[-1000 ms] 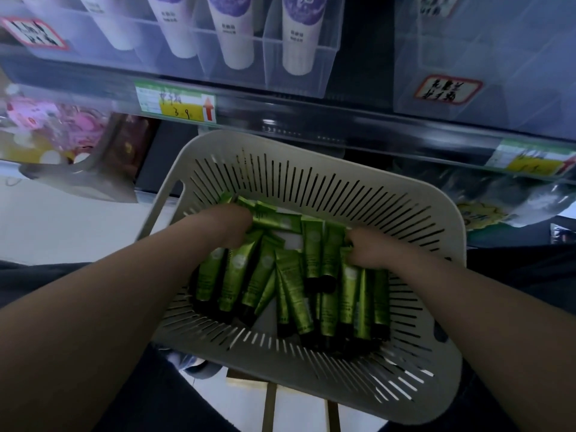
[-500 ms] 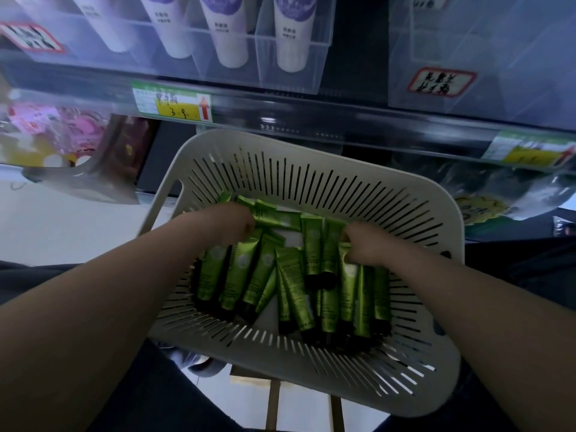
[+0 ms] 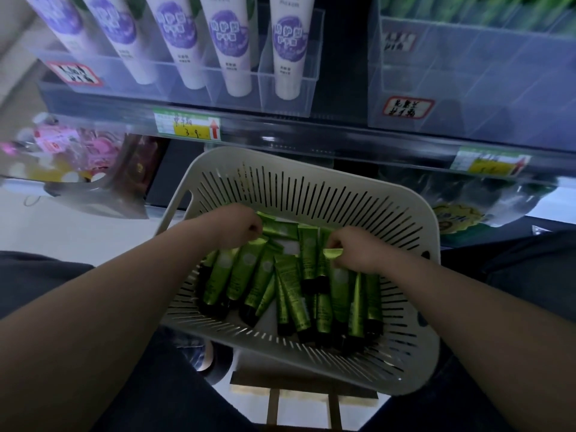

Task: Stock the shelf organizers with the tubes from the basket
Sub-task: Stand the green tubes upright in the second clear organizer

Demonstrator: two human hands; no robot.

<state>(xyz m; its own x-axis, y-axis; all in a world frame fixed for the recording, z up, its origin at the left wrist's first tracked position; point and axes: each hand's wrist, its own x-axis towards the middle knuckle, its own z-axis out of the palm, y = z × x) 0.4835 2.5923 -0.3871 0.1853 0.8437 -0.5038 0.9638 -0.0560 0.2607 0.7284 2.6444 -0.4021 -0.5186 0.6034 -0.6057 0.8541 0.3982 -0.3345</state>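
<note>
A white slotted basket sits below the shelf edge with green tubes heaped inside. The left hand curls its fingers round tube ends. The right hand pinches a crimped end. On the far shelf, a clear organizer holds white-and-purple tubes.

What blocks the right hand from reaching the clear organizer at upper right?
Probably nothing: the right hand, pinching a green tube in the basket, has open air up to the clear organizer.

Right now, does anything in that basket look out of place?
Only mildly: the green tubes in the basket lie in a loose heap, with one crosswise tube at the far end. Nothing looks spilled or damaged.
</note>
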